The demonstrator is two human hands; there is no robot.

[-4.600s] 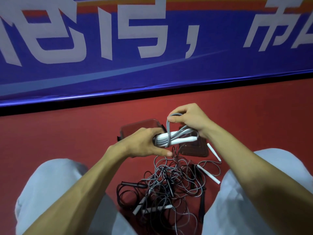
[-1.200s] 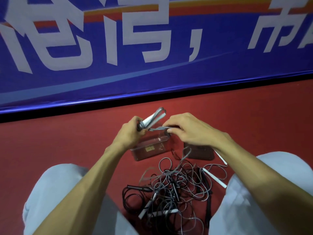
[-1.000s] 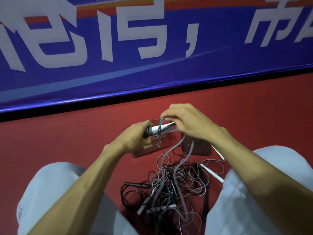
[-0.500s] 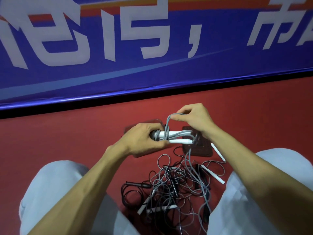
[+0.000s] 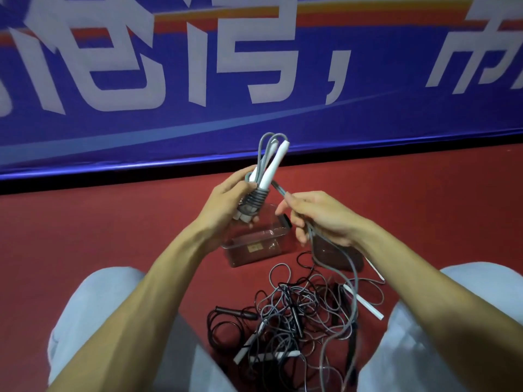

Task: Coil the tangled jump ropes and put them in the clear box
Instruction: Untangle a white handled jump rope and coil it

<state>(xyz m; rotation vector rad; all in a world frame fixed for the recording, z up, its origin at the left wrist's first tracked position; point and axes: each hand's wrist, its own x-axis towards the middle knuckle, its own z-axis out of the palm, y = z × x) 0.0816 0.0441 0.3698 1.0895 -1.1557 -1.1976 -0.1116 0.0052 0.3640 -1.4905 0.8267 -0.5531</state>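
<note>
Fingers [image 5: 236, 181] of left hand [image 5: 223, 205] clutch half-wrapped grey jump rope [image 5: 271, 165], right hand [image 5: 319, 219] pinches its tail; clear plastic box [image 5: 254, 253] looks empty, tangled pile [image 5: 294, 315] waits.

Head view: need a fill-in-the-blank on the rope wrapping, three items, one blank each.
1. The left hand grips two ____ handles with cord wound round them.
2. The right hand holds the loose grey cord, which runs down to the tangled pile on the ____ floor.
3. In the picture, the clear box shows just under the ____ hand.

Missing words: white; red; left
</note>
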